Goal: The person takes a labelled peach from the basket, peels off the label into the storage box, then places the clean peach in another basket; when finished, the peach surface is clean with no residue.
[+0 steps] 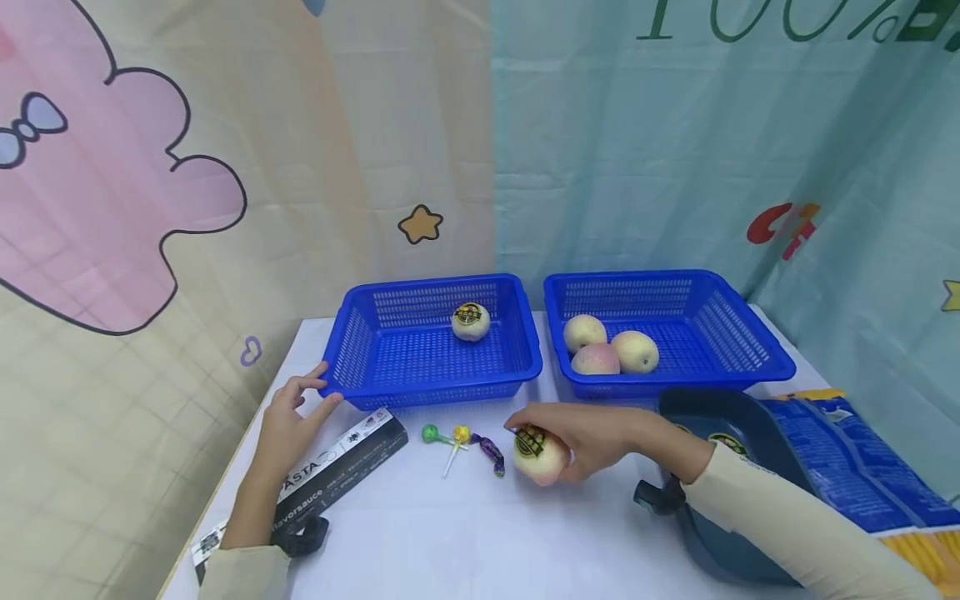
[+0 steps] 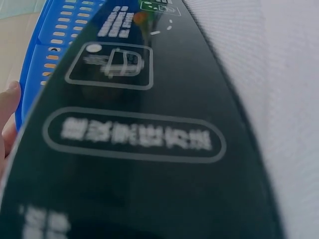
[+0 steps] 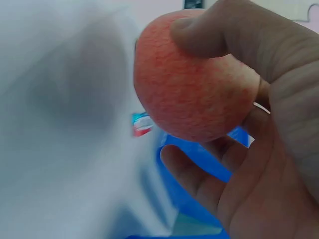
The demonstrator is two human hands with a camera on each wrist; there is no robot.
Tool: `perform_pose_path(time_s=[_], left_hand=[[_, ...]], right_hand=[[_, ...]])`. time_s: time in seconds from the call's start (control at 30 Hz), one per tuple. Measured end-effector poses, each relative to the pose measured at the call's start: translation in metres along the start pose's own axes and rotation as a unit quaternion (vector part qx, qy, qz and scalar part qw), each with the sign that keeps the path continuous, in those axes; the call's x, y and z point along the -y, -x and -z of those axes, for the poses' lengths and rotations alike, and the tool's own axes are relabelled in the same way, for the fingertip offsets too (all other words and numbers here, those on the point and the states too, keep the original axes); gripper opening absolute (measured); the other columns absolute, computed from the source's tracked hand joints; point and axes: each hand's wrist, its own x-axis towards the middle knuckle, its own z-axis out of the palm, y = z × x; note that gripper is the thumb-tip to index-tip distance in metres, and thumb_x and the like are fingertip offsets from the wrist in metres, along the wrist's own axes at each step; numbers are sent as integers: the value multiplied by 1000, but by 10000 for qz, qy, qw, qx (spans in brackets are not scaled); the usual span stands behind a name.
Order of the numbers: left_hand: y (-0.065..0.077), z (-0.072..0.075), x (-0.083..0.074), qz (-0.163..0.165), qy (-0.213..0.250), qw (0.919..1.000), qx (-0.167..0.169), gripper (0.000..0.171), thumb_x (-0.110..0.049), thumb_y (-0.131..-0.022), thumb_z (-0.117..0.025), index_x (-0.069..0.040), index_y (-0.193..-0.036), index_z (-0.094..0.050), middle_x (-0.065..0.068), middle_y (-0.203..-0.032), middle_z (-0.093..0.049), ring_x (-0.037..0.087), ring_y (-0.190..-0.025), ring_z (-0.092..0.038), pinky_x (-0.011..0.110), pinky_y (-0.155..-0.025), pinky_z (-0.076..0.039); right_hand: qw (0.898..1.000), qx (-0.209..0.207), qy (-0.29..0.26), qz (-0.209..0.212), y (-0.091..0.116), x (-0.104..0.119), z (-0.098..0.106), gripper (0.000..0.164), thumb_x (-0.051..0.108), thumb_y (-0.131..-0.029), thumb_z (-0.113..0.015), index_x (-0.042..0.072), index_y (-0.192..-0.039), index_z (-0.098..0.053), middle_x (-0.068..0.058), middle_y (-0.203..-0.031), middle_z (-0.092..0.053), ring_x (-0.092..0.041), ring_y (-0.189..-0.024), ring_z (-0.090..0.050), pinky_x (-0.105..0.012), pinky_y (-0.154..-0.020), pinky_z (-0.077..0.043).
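Note:
My right hand [image 1: 592, 437] grips a pale pink peach [image 1: 551, 462] with a black-and-gold sticker, low over the table's middle. In the right wrist view the thumb [image 3: 199, 35] presses on the peach's red side and the fingers curve beneath. My left hand [image 1: 288, 421] touches the front left corner of the left blue basket [image 1: 442, 392], fingertips spread at its rim. One stickered peach [image 1: 470, 322] sits inside that basket. Below the left hand lies a black pasta box [image 1: 345, 467], which fills most of the left wrist view.
Right blue basket [image 1: 675, 383] holds three peaches [image 1: 636, 352]. Between the hands lie a green lollipop [image 1: 430, 433], a yellow lollipop [image 1: 462, 434] and a purple-wrapped candy [image 1: 491, 456]. A dark basin [image 1: 720, 533] lies under the right forearm, beside a blue packet [image 1: 847, 458]. A curtain hangs behind.

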Motion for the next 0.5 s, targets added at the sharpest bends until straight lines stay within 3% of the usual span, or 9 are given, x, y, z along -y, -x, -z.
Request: perform_pose_path(time_s=[0.13,0.3,0.4,0.5], left_hand=[[-1,0,2,42,16,10000,28,30,-19,-94,-75,-1,-113,-59,12,-144,-56,43,-127,-50,60,-95,-44],[-3,0,-2,-48,127,9999,93,30,-14,-93,-76,1,-113,-61,17,-144,-56,46,-134,-46,66,-96,-42],[-6,-2,-7,-379,-2,9992,-115,31,-8,-88,-78,2,-113,-62,21,-141,-56,48,-132,-45,66,-101,-37],[-9,-9,-19,-929,-199,9941,-528,33,-3,-83,-78,4,-111,-63,24,-136,-57,48,-128,-46,61,-106,-31]], right_hand=[[9990,63,10,-448,16,-15,-15,84,12,-80,-85,18,-151,-40,5,-146,-48,-11,-132,-45,-37,-111,-38],[9962,115,-106,-857,23,-22,-18,91,4,-77,-83,19,-154,-38,9,-150,-45,-13,-136,-42,-41,-113,-35],[9938,193,-134,-1086,26,-23,-20,98,1,-77,-82,19,-158,-31,9,-154,-43,-11,-139,-40,-42,-115,-32],[9912,197,-189,-1292,28,-21,-21,101,5,-79,-82,18,-161,-24,5,-155,-42,-13,-140,-40,-43,-115,-33]])
